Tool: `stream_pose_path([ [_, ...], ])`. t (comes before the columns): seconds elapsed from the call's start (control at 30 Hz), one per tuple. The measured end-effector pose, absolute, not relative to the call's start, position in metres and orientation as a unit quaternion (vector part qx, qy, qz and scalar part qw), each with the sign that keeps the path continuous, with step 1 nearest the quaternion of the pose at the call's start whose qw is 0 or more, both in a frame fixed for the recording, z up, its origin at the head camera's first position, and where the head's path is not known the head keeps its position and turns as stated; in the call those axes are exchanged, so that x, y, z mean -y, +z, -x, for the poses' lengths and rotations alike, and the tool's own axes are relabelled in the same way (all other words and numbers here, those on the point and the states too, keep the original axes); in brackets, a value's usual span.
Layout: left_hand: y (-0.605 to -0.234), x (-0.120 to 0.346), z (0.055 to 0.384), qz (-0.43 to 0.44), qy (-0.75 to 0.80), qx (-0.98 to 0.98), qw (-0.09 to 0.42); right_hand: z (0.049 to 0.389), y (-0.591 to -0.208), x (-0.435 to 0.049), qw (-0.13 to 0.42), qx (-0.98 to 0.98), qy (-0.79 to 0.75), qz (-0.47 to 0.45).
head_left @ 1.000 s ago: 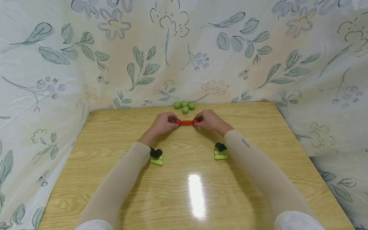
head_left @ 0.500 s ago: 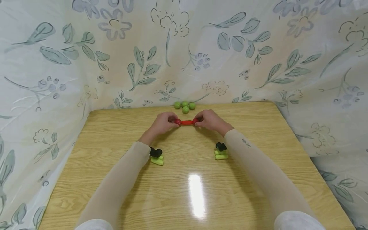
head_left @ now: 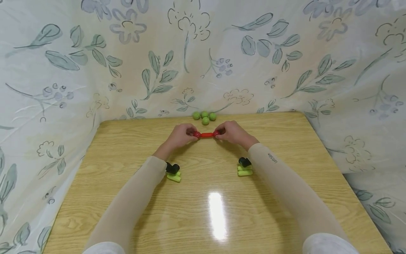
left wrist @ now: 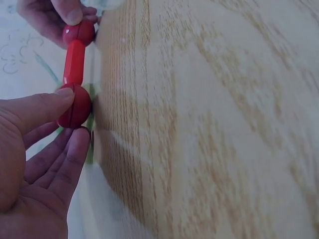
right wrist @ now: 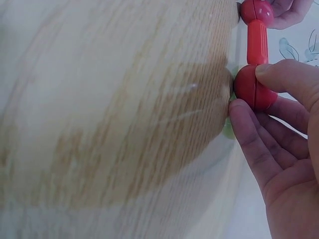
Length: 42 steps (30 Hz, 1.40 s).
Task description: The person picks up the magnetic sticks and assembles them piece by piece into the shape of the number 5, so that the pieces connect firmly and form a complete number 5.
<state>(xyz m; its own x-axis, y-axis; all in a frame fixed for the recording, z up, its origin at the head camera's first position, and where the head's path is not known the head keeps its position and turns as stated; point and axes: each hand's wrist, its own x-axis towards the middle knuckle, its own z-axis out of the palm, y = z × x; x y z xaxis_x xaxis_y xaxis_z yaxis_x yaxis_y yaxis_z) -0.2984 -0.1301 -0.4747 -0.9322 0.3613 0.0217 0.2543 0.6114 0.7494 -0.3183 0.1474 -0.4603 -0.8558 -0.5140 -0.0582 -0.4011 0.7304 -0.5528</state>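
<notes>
A red dumbbell-shaped piece lies between my hands: an orange-red ridged rod (head_left: 207,135) with a red ball at each end. My left hand (head_left: 183,136) pinches the left red ball (left wrist: 74,107) between thumb and fingers. At the other end, the right red ball (right wrist: 253,87) is held the same way by my right hand (head_left: 233,132). Each ball has a seam around it, and both wrist views show the rod meeting the balls. The piece is at or just over the wooden table (head_left: 203,197); whether it touches the wood, I cannot tell.
Several green balls (head_left: 205,121) sit together at the table's back edge, just beyond my hands. Black pieces (head_left: 173,168) lie with yellow-green sticks (head_left: 174,177) by my left forearm. Another black piece (head_left: 244,162) and yellow-green sticks (head_left: 245,173) lie near the right. Flowered cloth (head_left: 203,70) hangs behind.
</notes>
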Motion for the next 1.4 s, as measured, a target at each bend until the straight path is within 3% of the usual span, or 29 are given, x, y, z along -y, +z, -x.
stream_pose_path([
  [0.5, -0.454, 0.154, 0.289, -0.169, 0.394, -0.901, 0.065, 0.318, -0.46, -0.147, 0.107, -0.925, -0.27, 0.245],
  [0.97, -0.44, 0.188, 0.233, -0.212, 0.369, -0.902, 0.068, 0.32, -0.463, -0.148, 0.107, -0.922, -0.279, 0.248],
  [1.4, -0.448, 0.216, 0.195, -0.276, 0.356, -0.879, 0.155, 0.317, -0.46, -0.148, 0.103, -0.925, -0.267, 0.25],
])
